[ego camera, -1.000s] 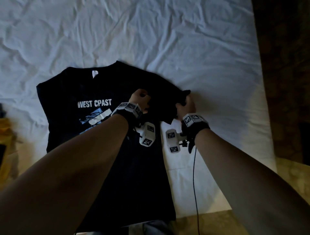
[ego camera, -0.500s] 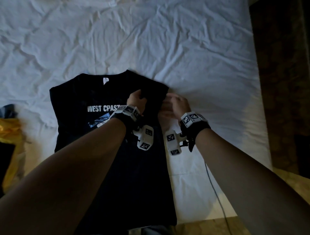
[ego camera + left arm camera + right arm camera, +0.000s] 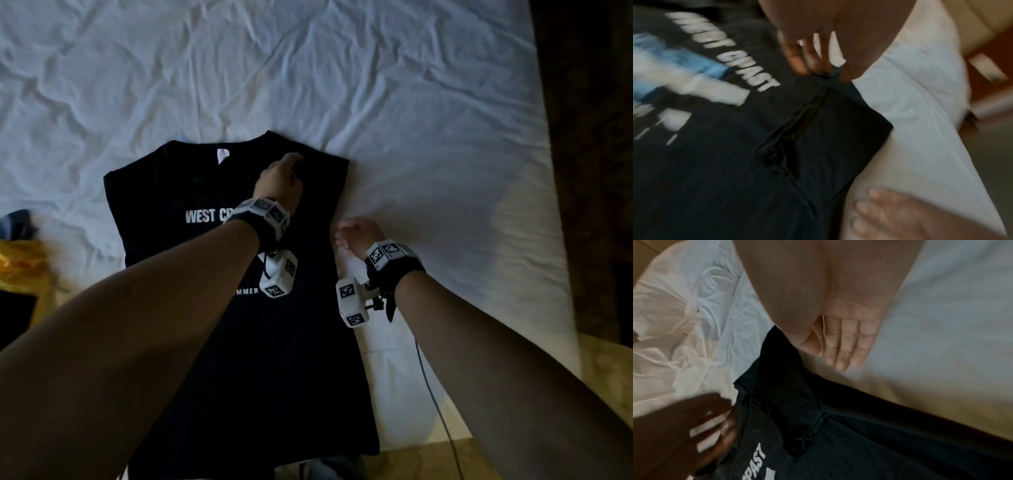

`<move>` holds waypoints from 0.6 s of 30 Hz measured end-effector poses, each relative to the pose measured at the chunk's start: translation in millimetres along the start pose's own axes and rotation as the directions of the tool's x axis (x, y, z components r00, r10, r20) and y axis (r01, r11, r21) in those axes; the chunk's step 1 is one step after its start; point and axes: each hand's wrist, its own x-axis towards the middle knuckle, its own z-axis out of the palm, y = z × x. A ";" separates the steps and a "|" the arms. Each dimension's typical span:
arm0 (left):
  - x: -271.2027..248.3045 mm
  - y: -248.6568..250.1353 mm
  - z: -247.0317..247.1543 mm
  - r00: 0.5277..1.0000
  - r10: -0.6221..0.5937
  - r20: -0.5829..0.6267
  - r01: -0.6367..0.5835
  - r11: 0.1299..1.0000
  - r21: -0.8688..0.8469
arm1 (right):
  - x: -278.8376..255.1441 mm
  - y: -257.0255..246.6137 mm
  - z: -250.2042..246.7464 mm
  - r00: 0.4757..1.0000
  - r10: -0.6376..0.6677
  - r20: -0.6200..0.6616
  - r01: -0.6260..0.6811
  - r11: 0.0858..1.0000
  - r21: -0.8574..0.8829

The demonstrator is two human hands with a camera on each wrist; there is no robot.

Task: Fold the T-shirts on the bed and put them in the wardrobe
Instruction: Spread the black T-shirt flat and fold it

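A black T-shirt [image 3: 239, 359] printed "WEST CPAST" lies face up on the white bed sheet [image 3: 376, 85], collar away from me. Its right sleeve is folded inward, so the right edge runs straight. My left hand [image 3: 281, 178] rests on the shirt near the right shoulder. In the left wrist view its straight fingers [image 3: 807, 61] touch the folded sleeve seam on the shirt [image 3: 735, 162]. My right hand [image 3: 356, 233] hovers over the sheet just right of the shirt's edge. Its palm is open and its fingers [image 3: 842, 345] are straight, holding nothing.
A yellow item [image 3: 20, 263] and a bluish cloth [image 3: 17, 222] lie at the left edge of the bed. The bed ends at the right beside a dark floor [image 3: 589, 171]. A thin cable [image 3: 435, 394] hangs from my right wrist over the near edge.
The right sleeve, held up by both hands earlier, now lies folded onto the shirt. My right hand has let go and drawn back right. My left hand has slid up toward the shoulder.
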 end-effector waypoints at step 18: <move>47.6 6.3 13.2 0.972 0.078 0.221 -0.100 0.991 0.089 | -9.8 -37.1 23.5 0.996 -0.042 0.083 0.071 0.919 -0.389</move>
